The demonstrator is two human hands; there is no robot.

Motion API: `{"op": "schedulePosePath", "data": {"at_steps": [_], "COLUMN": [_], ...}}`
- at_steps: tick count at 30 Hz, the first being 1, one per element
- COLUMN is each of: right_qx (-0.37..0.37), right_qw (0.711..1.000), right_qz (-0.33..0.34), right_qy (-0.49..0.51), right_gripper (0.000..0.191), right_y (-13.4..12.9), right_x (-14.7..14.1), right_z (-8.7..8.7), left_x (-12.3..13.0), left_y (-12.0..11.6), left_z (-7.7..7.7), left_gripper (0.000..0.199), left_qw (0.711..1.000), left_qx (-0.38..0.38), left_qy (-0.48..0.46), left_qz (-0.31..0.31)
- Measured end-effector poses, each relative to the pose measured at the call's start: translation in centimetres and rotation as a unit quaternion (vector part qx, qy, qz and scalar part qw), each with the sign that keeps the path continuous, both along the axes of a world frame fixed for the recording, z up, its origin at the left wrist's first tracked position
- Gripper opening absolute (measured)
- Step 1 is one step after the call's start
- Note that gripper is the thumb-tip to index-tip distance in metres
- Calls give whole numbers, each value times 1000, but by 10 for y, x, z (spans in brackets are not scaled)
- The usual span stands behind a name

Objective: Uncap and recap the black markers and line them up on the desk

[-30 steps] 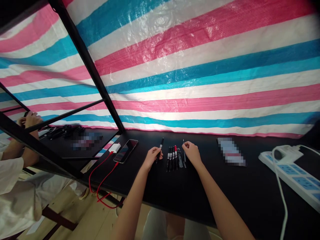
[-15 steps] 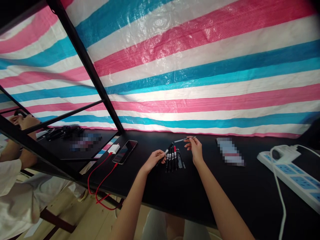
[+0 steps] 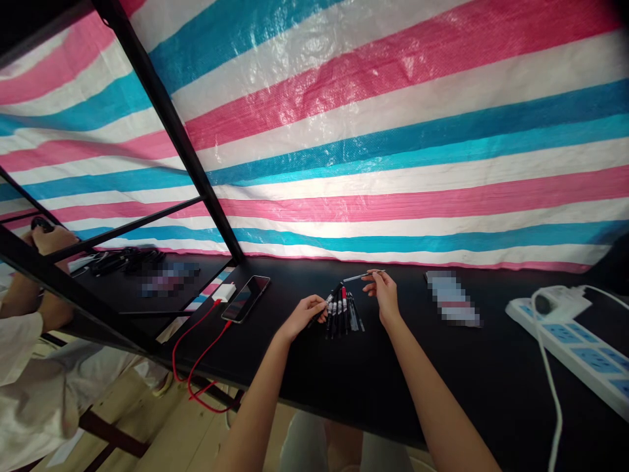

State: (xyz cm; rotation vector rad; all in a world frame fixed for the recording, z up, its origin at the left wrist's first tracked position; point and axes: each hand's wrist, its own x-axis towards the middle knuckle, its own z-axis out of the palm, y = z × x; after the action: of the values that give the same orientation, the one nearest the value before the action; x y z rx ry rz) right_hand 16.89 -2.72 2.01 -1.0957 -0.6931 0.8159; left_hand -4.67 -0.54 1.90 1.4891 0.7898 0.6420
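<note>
Where pens (image 3: 341,318) lie: between phone (image 3: 246,299), power strip (image 3: 574,351)
Grip: left hand (image 3: 305,317) holds pen (image 3: 335,291), right hand (image 3: 383,294) slim tube (image 3: 354,278)
Sheet (image 3: 393,167): crinkled plastic

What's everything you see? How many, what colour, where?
Table: 1, black, middle
Striped sheet: 1, pink, white and blue, behind table
Frame: 1, black, left
Phone: 1, dark, table's left
Charger: 1, white, beside phone
Phone cable: 1, red, table edge
Power strip: 1, white-blue, right
Power cord: 1, white, over strip
Blurred items: 2; pale, left of power strip; mixed, beyond frame
Dark cords: uncountable, black, beyond frame
Nearby person: 1, pale clothes, far left
Row of pens: several, mostly black, one red-topped, centre
Held pen: 1, black, row's left
Thin rod: 1, greyish, behind row
Left grip: 1, bare, holding pen
Right grip: 1, bare, holding rod
</note>
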Motion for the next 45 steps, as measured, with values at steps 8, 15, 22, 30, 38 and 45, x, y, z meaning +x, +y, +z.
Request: {"op": "schedulePosePath", "data": {"at_steps": [8,15,22,30,38,45], "right_qx": [-20,-32,-113,-270,-293,-303], "right_qw": [1000,969,859,728,721,726], "right_qz": [20,89,121,38,67,74], "right_qy": [-4,-227,-485,-629,-624,-613], "right_gripper": [24,26,26,18,20,17], "right_y": [2,0,-13,-18,-18,-18], "right_x": [0,-3,-19,-11,-12,-11], "right_z": [-4,-2,4,0,2,3], "left_x": [-1,3,1,-8,-12,-17], "left_y": [1,2,9,14,6,4], "left_z": [-2,-6,-9,-17,-15,-15], "left_gripper": [37,38,34,23,16,19], "left_qw": [1000,999,992,909,755,651], "left_qx": [3,36,74,277,430,422], "left_qy": [-8,4,-51,132,387,533], "left_qz": [-10,-10,90,283,310,337]}}
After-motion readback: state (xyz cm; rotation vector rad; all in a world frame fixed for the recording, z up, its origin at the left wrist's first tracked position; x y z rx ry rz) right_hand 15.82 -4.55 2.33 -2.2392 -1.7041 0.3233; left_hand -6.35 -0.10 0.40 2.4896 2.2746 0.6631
